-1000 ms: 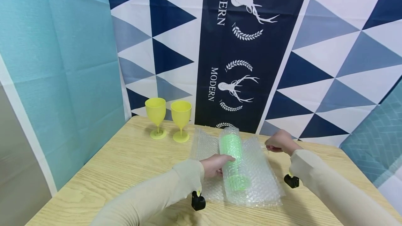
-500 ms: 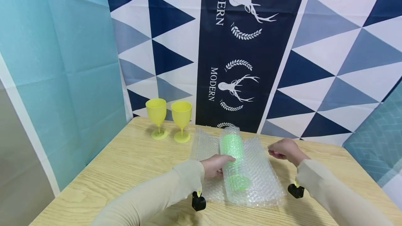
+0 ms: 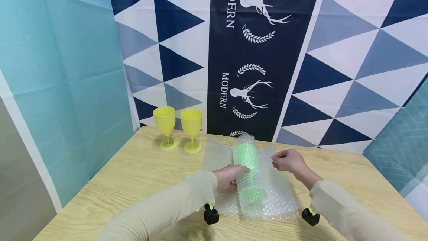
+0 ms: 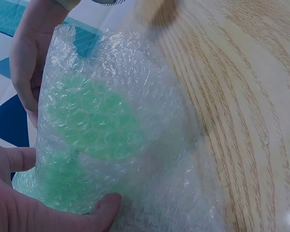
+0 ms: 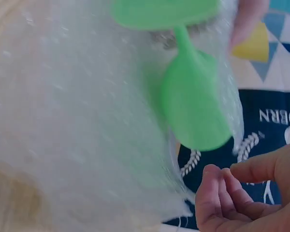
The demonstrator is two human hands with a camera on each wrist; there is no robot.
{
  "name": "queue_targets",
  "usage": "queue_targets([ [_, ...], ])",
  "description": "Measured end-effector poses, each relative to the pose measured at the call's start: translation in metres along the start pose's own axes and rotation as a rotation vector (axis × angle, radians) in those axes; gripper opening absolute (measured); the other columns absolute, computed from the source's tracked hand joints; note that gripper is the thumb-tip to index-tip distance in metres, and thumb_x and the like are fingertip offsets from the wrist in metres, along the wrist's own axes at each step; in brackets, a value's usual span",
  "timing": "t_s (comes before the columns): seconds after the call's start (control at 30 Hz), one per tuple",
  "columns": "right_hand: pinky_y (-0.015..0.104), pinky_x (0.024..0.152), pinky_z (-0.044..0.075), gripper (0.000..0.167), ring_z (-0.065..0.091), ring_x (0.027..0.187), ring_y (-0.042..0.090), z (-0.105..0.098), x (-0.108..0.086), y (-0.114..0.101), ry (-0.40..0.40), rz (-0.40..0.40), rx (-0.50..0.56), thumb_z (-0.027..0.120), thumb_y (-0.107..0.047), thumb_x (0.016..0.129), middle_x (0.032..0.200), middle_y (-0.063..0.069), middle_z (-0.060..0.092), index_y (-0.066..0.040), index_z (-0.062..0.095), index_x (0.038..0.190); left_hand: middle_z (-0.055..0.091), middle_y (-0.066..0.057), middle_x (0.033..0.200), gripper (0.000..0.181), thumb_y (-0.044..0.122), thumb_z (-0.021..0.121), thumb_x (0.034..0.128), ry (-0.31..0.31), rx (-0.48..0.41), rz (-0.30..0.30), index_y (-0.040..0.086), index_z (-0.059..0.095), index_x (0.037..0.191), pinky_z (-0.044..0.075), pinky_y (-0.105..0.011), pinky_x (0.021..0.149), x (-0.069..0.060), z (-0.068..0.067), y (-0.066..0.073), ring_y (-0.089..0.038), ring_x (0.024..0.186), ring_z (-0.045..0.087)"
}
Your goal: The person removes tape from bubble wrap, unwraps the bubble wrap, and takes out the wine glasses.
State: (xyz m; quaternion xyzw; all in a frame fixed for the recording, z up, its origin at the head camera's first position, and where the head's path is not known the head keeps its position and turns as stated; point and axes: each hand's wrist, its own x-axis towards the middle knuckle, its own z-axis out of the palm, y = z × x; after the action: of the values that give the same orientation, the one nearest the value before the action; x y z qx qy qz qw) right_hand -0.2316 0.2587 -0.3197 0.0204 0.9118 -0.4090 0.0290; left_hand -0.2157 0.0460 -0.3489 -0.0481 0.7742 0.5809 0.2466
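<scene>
A green goblet [image 3: 247, 157] lies on its side, rolled in clear bubble wrap [image 3: 279, 192] on the table. Its round foot [image 5: 164, 12] and bowl show through the plastic in the right wrist view. My left hand [image 3: 229, 176] grips the wrapped goblet from the left, thumb [image 4: 108, 205] pressed on top. Over the right flap of the wrap hovers my right hand [image 3: 289, 160], fingers curled and thumb tip meeting a fingertip [image 5: 211, 176]. Nothing shows in that pinch, and the wrap's torn-looking edge lies just beside it in the right wrist view.
Two yellow goblets [image 3: 165, 122] stand upright at the table's back left. A patterned cloth [image 3: 180, 47] hangs behind the wooden table [image 3: 133, 181], with a teal curtain [image 3: 73, 66] along the left.
My right hand first drew a little right and toward me, then came left over the wrap's right flap. The left hand keeps its grip on the wrapped goblet.
</scene>
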Motion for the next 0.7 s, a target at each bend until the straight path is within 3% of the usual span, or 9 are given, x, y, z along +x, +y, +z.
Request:
queue_targets([
  [0.13, 0.029, 0.068, 0.056, 0.023, 0.061, 0.072, 0.011, 0.016, -0.009, -0.001, -0.005, -0.056, -0.075, 0.059, -0.006, 0.088, 0.085, 0.011, 0.067, 0.007, 0.063, 0.106, 0.055, -0.016, 0.121, 0.054, 0.034, 0.061, 0.0891, -0.003, 0.002, 0.008, 0.000, 0.050, 0.130, 0.048, -0.041, 0.097, 0.000, 0.000, -0.001, -0.026, 0.100, 0.054],
  [0.33, 0.024, 0.063, 0.048, 0.017, 0.058, 0.074, 0.013, 0.032, -0.025, -0.002, -0.028, -0.121, -0.098, 0.061, -0.006, 0.085, 0.084, 0.008, 0.065, 0.002, 0.065, 0.101, 0.056, -0.016, 0.123, 0.053, 0.033, 0.062, 0.0881, 0.001, 0.001, 0.006, 0.000, 0.051, 0.129, 0.048, -0.041, 0.098, 0.001, 0.000, -0.001, -0.026, 0.102, 0.056],
  [0.5, 0.020, 0.063, 0.047, 0.013, 0.057, 0.077, 0.013, 0.034, -0.032, 0.007, 0.003, -0.222, -0.193, 0.063, -0.006, 0.084, 0.085, 0.006, 0.066, 0.000, 0.066, 0.095, 0.057, -0.014, 0.120, 0.052, 0.033, 0.062, 0.0883, 0.008, 0.011, -0.009, 0.001, 0.052, 0.128, 0.048, -0.038, 0.096, -0.001, 0.000, 0.001, -0.024, 0.100, 0.057],
  [0.7, 0.018, 0.063, 0.048, 0.014, 0.057, 0.075, 0.010, 0.030, -0.036, 0.024, 0.007, -0.266, -0.226, 0.065, -0.006, 0.082, 0.083, 0.004, 0.066, 0.000, 0.066, 0.094, 0.057, -0.014, 0.119, 0.054, 0.035, 0.061, 0.0892, 0.005, 0.007, -0.014, 0.002, 0.050, 0.131, 0.047, -0.041, 0.099, -0.001, 0.000, 0.000, -0.025, 0.101, 0.056],
])
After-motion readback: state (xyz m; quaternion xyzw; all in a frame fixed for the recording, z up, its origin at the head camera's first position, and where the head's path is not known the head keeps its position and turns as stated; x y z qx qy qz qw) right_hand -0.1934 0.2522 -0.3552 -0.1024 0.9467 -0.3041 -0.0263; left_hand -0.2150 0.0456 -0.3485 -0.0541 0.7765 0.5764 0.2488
